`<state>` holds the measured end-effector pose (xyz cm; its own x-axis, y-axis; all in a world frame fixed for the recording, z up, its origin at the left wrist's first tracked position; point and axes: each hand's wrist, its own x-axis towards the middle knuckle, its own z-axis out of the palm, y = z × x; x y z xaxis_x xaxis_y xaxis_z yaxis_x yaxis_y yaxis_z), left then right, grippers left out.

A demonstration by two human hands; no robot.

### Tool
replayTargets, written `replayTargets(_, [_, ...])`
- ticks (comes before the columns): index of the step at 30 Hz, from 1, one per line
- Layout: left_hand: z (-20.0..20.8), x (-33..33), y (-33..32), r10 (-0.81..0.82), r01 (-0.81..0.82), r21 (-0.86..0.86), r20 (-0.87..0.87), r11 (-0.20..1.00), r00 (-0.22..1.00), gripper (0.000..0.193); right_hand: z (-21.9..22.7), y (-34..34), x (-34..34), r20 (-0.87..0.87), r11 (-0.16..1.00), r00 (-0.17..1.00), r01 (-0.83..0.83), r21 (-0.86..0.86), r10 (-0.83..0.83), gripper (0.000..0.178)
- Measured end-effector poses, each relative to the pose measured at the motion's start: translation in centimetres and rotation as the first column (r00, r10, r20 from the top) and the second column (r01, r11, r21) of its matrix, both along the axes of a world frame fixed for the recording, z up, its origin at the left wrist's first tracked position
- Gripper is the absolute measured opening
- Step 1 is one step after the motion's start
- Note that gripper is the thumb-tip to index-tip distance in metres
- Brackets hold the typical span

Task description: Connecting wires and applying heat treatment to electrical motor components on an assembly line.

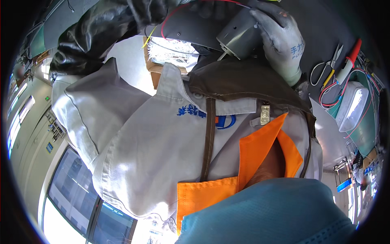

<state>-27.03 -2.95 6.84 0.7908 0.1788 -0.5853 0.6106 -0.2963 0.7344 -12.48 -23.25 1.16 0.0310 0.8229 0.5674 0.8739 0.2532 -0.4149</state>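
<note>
A dark grey cylinder with a thin metal shaft, which looks like a small electric motor [240, 37], lies tilted on the dark work surface [321, 24] near the top of the view. My right hand [282, 42], in a pale grey glove, is closed around its right side, with the thumb along its upper edge. A red wire [165, 24] arcs along the top edge to the cylinder's upper end near my fingers. My left arm, in a shiny black sleeve [95, 34], reaches up to the top edge, and the hand itself lies outside the picture.
Right of my right hand lie scissors [334, 61] and a red-handled tool [352, 57]. Beyond them are coiled wires [325, 97] and a whitish translucent container [352, 106]. A cardboard box [153, 67] of white strands stands below the table edge. My apron and jacket fill the middle.
</note>
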Motion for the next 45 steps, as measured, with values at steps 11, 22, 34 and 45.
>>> replayTargets(11, [-5.4, 2.3, -4.0, 0.498, -0.447, -0.255, 0.192, 0.857, 0.846, 0.014, -1.6, -0.1, 2.1, -0.645, 0.991, 0.764, -0.077, -0.105, -0.009, 0.025])
replayTargets(22, [-7.2, 4.3, -6.7, 0.701, -0.431, -0.612, 0.305, 0.663, 0.645, 0.007, -0.1, -0.2, 2.6, -0.982, 0.969, 0.034, 0.172, -0.179, -0.188, 0.034])
replayTargets(34, [-6.8, 6.5, -7.9, 0.687, -0.421, -0.597, 0.329, 0.683, 0.648, 0.007, 2.4, -0.4, 6.5, -0.935, 0.919, 0.246, -0.24, -0.314, -0.255, 0.047])
replayTargets(45, [-4.7, 6.4, -9.7, 0.202, -0.54, 0.267, 0.727, 0.798, 0.657, 0.017, 2.4, -1.2, 5.1, -0.399, 0.931, 0.845, 0.287, -0.226, -0.357, 0.013])
